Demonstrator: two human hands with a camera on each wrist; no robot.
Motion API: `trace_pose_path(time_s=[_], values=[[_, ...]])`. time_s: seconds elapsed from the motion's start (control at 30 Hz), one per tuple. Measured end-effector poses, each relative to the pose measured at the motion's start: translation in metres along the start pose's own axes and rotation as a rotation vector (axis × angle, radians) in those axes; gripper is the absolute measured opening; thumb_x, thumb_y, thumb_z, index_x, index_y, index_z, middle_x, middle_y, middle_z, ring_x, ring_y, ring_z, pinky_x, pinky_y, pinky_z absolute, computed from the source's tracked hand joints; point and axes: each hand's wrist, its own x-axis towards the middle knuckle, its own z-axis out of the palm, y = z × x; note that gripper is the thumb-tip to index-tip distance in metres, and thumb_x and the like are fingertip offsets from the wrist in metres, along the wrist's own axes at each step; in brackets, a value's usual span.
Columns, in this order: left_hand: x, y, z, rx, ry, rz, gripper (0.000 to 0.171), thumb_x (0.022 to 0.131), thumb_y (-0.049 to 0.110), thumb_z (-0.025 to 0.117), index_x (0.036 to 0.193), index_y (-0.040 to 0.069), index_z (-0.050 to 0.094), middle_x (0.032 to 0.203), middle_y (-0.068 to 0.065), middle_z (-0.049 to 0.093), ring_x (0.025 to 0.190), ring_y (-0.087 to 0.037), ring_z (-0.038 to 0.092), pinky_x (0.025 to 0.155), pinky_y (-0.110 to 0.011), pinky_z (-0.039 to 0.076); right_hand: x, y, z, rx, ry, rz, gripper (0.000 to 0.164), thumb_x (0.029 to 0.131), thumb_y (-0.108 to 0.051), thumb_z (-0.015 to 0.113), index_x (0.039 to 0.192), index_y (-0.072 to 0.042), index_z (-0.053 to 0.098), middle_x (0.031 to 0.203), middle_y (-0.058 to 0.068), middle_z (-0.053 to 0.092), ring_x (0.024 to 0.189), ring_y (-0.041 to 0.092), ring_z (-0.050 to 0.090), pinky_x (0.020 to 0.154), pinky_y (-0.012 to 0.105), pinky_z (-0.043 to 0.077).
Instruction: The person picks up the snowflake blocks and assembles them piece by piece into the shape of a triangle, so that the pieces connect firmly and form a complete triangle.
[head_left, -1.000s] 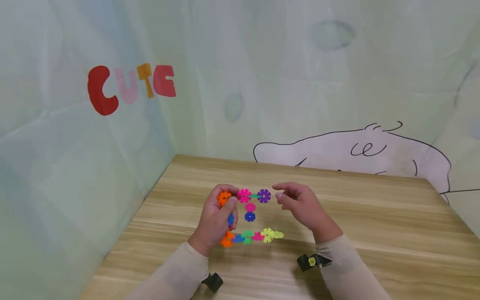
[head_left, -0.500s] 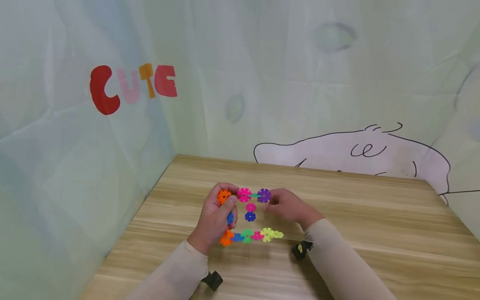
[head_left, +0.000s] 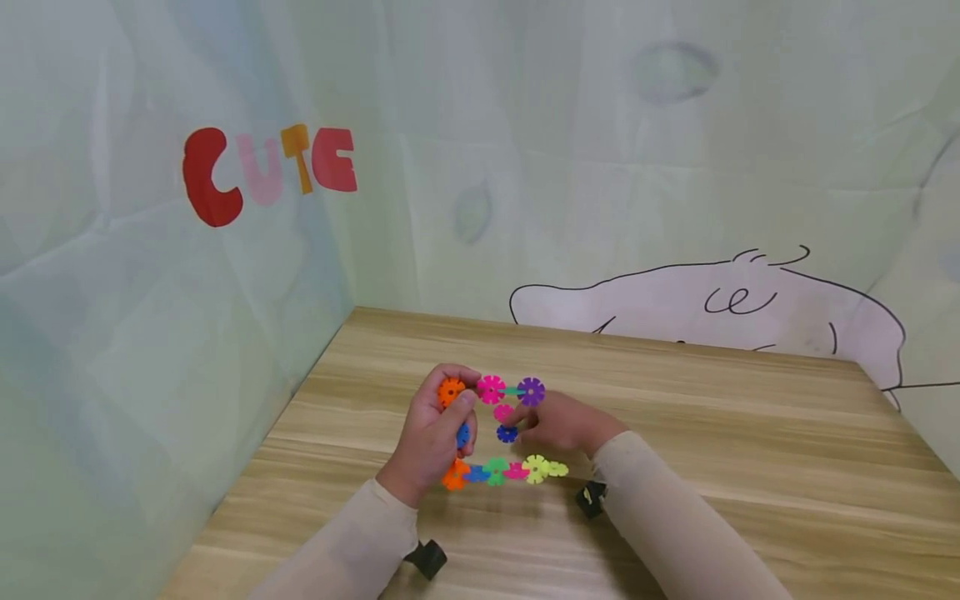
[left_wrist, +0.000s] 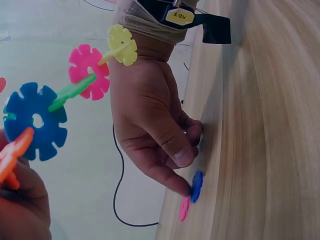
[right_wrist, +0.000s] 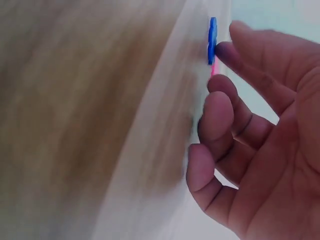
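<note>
My left hand [head_left: 427, 442] grips a linked set of notched plastic building discs. An orange disc [head_left: 452, 392] and a blue one show around the thumb; pink, green and purple discs [head_left: 531, 392] reach right along the top. The lower row ends in yellow discs [head_left: 536, 469]. On the table lie a loose dark blue disc [head_left: 507, 433] and a loose pink disc [head_left: 503, 412], side by side. My right hand [head_left: 566, 421] is over the table behind the set, its index fingertip at the blue disc's edge, thumb apart. In the right wrist view, that blue disc [right_wrist: 212, 41] stays unpinched.
The wood-grain table [head_left: 750, 450] extends to the right and front. Fabric walls stand at the left and back, bearing coloured letters [head_left: 213, 177] and a drawn cartoon face [head_left: 697, 308]. Each wrist wears a black camera mount [head_left: 429, 558].
My right hand has moved left and down, from beside the purple disc to the loose blue disc, which has shifted slightly right. The left hand has kept its hold, almost unmoved.
</note>
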Motion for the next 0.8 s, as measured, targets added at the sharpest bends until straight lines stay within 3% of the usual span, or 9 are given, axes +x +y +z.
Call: trace_pose_path(time_s=[0.13, 0.33, 0.63, 0.73, 0.8], values=[[0.000, 0.000, 0.000, -0.005, -0.005, 0.012, 0.023, 0.113, 0.014, 0.047, 0.131, 0.002, 0.049, 0.069, -0.005, 0.050, 0.052, -0.013, 0.051, 0.050, -0.022, 0.050, 0.003, 0.001, 0.002, 0.003, 0.023, -0.010, 0.018, 0.094, -0.016, 0.078, 0.111, -0.020, 0.077, 0.098, -0.002, 0.073, 0.092, 0.020, 0.067, 0.090, 0.044, 0.057], [0.001, -0.001, 0.001, -0.023, -0.006, 0.036, 0.022, 0.112, 0.013, 0.047, 0.130, -0.001, 0.048, 0.067, -0.002, 0.050, 0.050, -0.011, 0.051, 0.049, -0.021, 0.048, 0.002, 0.000, 0.004, 0.009, 0.019, 0.014, 0.022, 0.090, -0.012, 0.082, 0.108, -0.020, 0.074, 0.095, -0.001, 0.071, 0.090, 0.020, 0.066, 0.087, 0.042, 0.057], [0.001, -0.001, 0.001, -0.035, 0.004, 0.053, 0.022, 0.112, 0.012, 0.047, 0.129, -0.001, 0.049, 0.066, -0.001, 0.049, 0.050, -0.010, 0.051, 0.048, -0.020, 0.048, -0.001, 0.003, 0.000, -0.166, 0.022, 0.016, 0.018, 0.088, -0.016, 0.085, 0.086, -0.017, 0.068, 0.085, -0.002, 0.065, 0.082, 0.018, 0.060, 0.078, 0.037, 0.055], [0.001, -0.001, 0.000, -0.034, 0.004, 0.059, 0.022, 0.112, 0.012, 0.047, 0.129, -0.002, 0.049, 0.065, -0.001, 0.049, 0.049, -0.011, 0.050, 0.048, -0.021, 0.048, -0.003, 0.005, -0.004, -0.112, 0.037, 0.016, 0.020, 0.087, -0.015, 0.085, 0.089, -0.016, 0.066, 0.079, -0.002, 0.062, 0.074, 0.016, 0.056, 0.070, 0.035, 0.051], [0.001, -0.001, 0.000, -0.033, 0.006, 0.063, 0.022, 0.112, 0.012, 0.046, 0.129, -0.002, 0.048, 0.065, -0.001, 0.050, 0.049, -0.011, 0.050, 0.048, -0.021, 0.048, -0.007, 0.006, -0.010, -0.020, 0.070, 0.010, 0.017, 0.088, -0.014, 0.084, 0.095, -0.014, 0.068, 0.074, -0.001, 0.060, 0.068, 0.015, 0.054, 0.065, 0.033, 0.048]])
